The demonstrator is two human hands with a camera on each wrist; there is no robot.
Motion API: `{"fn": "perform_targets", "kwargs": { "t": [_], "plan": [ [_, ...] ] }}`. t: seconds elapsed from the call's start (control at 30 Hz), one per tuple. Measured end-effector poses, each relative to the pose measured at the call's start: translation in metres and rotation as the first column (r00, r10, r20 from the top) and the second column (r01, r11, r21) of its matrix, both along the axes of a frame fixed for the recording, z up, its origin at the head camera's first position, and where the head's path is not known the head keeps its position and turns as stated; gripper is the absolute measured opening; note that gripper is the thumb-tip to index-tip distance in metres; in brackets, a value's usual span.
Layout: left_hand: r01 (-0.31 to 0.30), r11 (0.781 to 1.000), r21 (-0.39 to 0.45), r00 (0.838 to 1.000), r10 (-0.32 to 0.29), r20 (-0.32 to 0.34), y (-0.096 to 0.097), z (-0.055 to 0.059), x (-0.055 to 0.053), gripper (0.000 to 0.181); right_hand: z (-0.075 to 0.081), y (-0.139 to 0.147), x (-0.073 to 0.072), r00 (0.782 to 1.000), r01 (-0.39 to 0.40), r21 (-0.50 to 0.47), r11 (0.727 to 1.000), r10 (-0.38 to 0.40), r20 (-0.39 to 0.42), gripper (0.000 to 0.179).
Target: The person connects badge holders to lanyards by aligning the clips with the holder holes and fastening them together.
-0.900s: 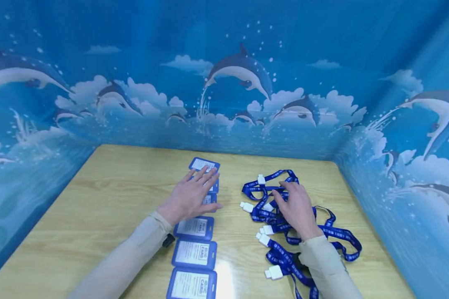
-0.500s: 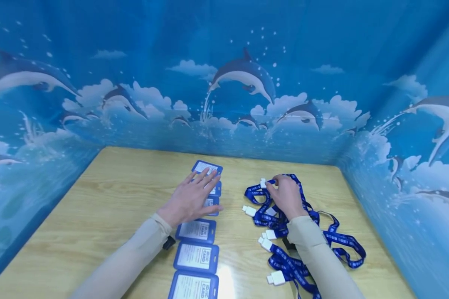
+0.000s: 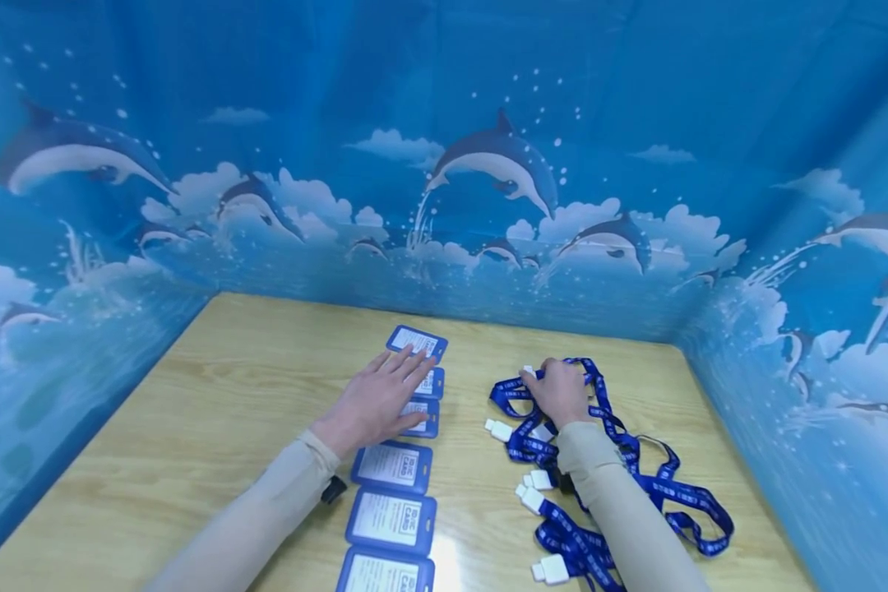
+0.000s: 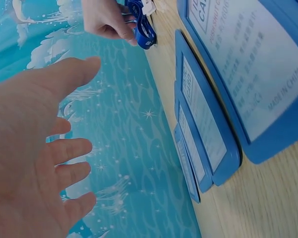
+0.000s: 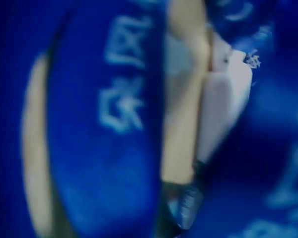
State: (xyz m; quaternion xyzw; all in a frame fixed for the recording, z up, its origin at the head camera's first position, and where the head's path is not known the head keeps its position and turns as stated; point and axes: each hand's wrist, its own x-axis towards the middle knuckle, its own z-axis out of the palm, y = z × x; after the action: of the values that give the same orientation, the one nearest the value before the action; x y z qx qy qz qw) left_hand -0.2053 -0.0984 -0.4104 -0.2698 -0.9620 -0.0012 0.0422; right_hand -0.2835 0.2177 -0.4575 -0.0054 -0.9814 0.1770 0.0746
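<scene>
My left hand (image 3: 373, 401) hovers palm down, fingers straight and spread, over the far part of a column of blue card holders (image 3: 392, 466). In the left wrist view these card holders (image 4: 203, 109) lie flat on the wood, apart from that hand. On the right, my right hand (image 3: 564, 393) pinches a blue lanyard (image 3: 598, 395) near its white plastic clip (image 3: 529, 371); the left wrist view also has the strap (image 4: 145, 32) at those fingers. Blurred blue strap (image 5: 109, 148) and a white clip (image 5: 221, 99) fill the right wrist view, hiding the fingertips.
Several more lanyards (image 3: 580, 547) lie tangled under and beside the right forearm, their white clips (image 3: 551, 569) pointing left. A small black object (image 3: 333, 490) sits by the left wrist. Blue dolphin-print cloth (image 3: 326, 205) walls in the wooden table (image 3: 215, 411) at the back and sides.
My right hand has moved from hovering over the lanyard pile to the far end, where its fingers have closed on a strap. The left hand stays over the card holders; the head view has shifted slightly.
</scene>
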Motion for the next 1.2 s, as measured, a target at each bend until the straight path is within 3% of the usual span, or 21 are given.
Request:
{"fn": "perform_targets", "kwargs": {
  "t": [0.37,0.7,0.87,1.0,1.2],
  "plan": [
    [0.021,1.000,-0.005,0.999,-0.020,0.027,0.000,0.001,0.000,0.078,-0.004,0.001,0.000,0.998,-0.007,-0.016,1.000,0.008,0.057,0.033],
    [0.029,0.999,0.033,0.999,-0.029,0.017,0.003,-0.001,-0.003,0.068,-0.004,0.006,0.006,0.997,-0.025,-0.080,0.996,0.020,-0.070,0.033],
    [0.042,0.998,0.057,0.999,-0.041,-0.004,-0.003,-0.001,-0.007,0.064,0.005,0.009,0.009,0.995,-0.065,-0.089,0.994,0.058,-0.078,0.034],
    [0.038,0.998,0.053,0.999,-0.039,0.022,-0.009,0.000,-0.012,0.061,0.014,0.010,0.012,0.993,-0.094,-0.090,0.992,0.087,-0.078,0.034],
    [-0.001,0.999,0.046,0.993,-0.005,0.118,-0.013,0.001,-0.021,0.066,0.024,0.012,0.017,0.991,-0.122,-0.107,0.987,0.115,-0.072,0.036]
  ]
}}
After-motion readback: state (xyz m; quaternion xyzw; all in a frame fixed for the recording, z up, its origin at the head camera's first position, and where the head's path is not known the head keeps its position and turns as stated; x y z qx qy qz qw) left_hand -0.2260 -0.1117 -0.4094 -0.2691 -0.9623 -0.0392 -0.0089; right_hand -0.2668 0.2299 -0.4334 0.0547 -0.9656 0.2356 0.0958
